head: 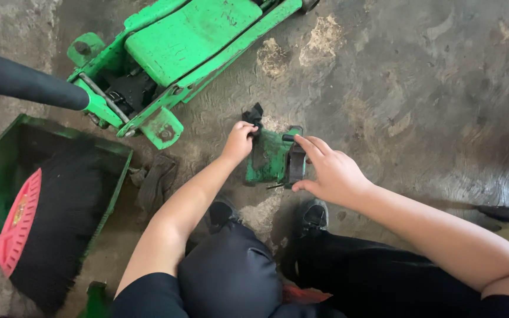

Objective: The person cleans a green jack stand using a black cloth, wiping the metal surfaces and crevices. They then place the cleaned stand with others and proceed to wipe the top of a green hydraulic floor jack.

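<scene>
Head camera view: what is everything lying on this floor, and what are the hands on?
Small metal block: one, green, floor centre, between both hands.
Dark straps: black, on the block.
Floor jack: one, green, top left.
Jack handle: one, black, far left.
Broom: one, pink head with black bristles, lower left.
Dustpan: one, green, under the broom.
Rag: one, dark, beside the dustpan.
Shoes: two, black, below the block.
Left hand: grips the block's upper strap.
Right hand: fingers spread, touching the right strap.

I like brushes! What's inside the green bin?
Inside the green bin lies a broom with black bristles and a pink head. The bristles cover much of the bin's bottom, so anything underneath stays hidden.
</scene>
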